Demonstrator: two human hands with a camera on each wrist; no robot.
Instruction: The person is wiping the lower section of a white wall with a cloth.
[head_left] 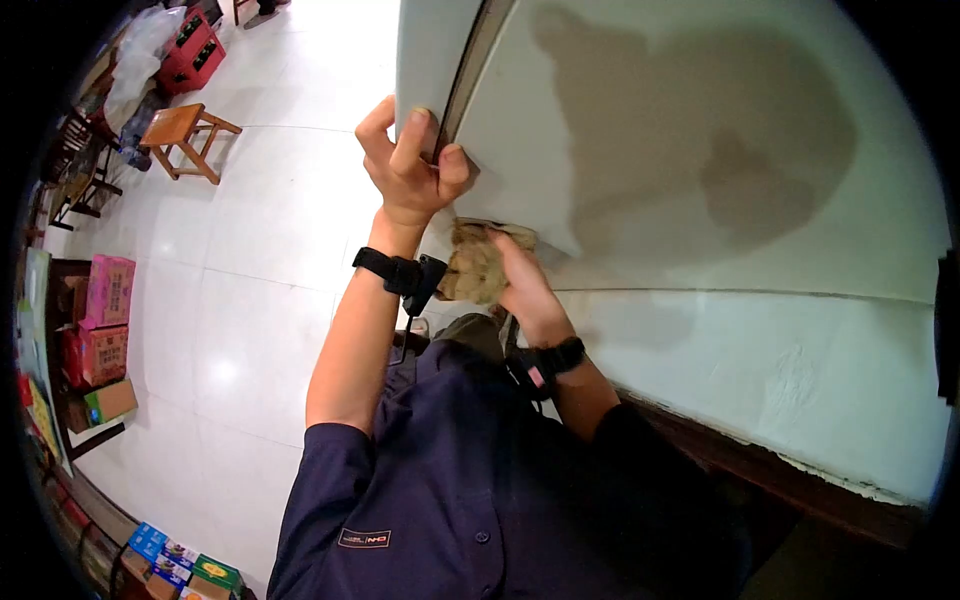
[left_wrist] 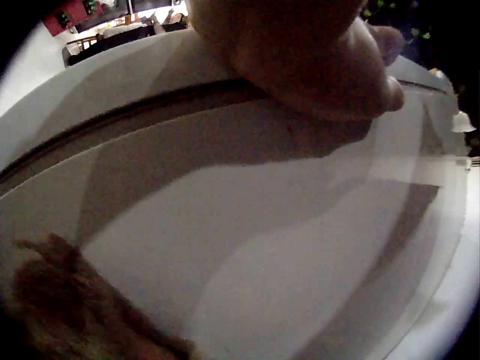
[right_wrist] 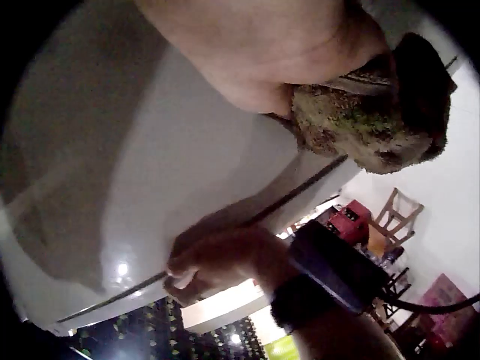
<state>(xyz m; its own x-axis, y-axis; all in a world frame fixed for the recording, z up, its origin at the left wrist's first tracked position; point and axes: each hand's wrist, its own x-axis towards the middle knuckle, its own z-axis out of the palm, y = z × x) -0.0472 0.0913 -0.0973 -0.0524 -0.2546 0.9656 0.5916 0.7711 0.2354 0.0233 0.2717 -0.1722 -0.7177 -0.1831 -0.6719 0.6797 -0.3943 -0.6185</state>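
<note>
Rough, worn cloth rag (head_left: 480,265); smooth, faintly glossy door panel (head_left: 700,230)

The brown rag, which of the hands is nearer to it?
Right. The right hand holds the rag against the white panel; the left hand grips the panel's edge just above the rag.

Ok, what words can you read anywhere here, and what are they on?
No text reads clearly.
On the shirt patch: white letters, too small to read.
On the pink boxes: print, blurred.
On the colourful boxes: print, too small.
No writing shows on the white door or the brown cloth.
</note>
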